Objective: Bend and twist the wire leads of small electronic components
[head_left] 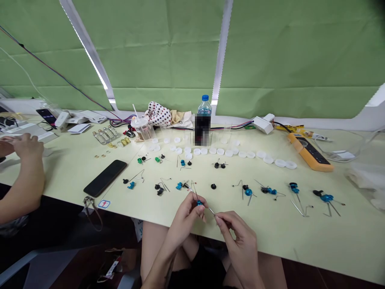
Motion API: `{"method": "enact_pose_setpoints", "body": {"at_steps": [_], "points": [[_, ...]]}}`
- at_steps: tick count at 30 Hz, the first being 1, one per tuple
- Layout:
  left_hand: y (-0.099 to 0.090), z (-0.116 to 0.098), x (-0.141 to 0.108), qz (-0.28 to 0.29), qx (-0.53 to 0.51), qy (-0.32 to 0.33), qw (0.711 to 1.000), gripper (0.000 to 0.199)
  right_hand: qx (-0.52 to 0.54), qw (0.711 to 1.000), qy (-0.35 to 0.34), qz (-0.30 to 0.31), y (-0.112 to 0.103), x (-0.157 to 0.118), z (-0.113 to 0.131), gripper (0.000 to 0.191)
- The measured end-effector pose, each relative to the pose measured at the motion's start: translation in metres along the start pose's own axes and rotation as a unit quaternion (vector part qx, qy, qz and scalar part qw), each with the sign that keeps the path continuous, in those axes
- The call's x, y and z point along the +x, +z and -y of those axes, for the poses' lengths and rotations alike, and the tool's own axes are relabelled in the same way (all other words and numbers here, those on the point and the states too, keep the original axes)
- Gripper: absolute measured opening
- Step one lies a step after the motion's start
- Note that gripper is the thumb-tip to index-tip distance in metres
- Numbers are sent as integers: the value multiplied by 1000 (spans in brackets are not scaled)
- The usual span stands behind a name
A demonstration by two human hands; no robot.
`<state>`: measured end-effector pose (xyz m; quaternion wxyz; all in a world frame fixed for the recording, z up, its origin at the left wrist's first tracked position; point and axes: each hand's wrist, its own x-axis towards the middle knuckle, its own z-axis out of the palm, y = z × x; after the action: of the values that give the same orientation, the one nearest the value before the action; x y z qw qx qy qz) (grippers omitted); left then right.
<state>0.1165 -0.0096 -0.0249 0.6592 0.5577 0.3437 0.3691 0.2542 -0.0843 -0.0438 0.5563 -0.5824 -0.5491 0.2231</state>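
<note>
Near the table's front edge, my left hand (189, 212) pinches a small blue piece (199, 203) with thin metal rods sticking out of it. My right hand (236, 233), just to the right, holds the end of a thin metal rod (211, 210) that reaches to the blue piece. Beyond my hands lie a lone black knob (213, 186) and a blue part (179, 186) with a black knob and bent wires. More blue and black parts with wires (248, 192) are spread to the right, and green ones (158, 159) lie farther back.
White round caps (220, 151) form a row behind the parts. A bottle (205, 108) stands at the back, with a plastic cup (144, 128) to its left. A phone (105, 178) lies left, an orange power strip (311, 154) right. Another person's arm (28, 168) is at far left.
</note>
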Motion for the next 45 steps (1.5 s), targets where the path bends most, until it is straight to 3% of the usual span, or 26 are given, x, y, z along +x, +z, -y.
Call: {"method": "enact_pose_setpoints", "body": {"at_steps": [12, 22, 31, 38, 45], "points": [[6, 4, 3, -49, -180, -49, 981, 19, -52, 994, -98, -10, 0, 0, 11, 16], [6, 6, 1, -63, -128, -35, 989, 18, -115, 985, -128, -22, 2, -1, 12, 17], [7, 1, -3, -96, -8, 19, 995, 10, -247, 945, -211, -35, -2, -7, 10, 23], [5, 1, -4, -102, 27, 37, 994, 7, -311, 916, -249, -40, -6, -8, 7, 32], [4, 3, -6, -98, 37, 61, 993, 9, -284, 933, -222, -20, -3, -10, 6, 30]]}}
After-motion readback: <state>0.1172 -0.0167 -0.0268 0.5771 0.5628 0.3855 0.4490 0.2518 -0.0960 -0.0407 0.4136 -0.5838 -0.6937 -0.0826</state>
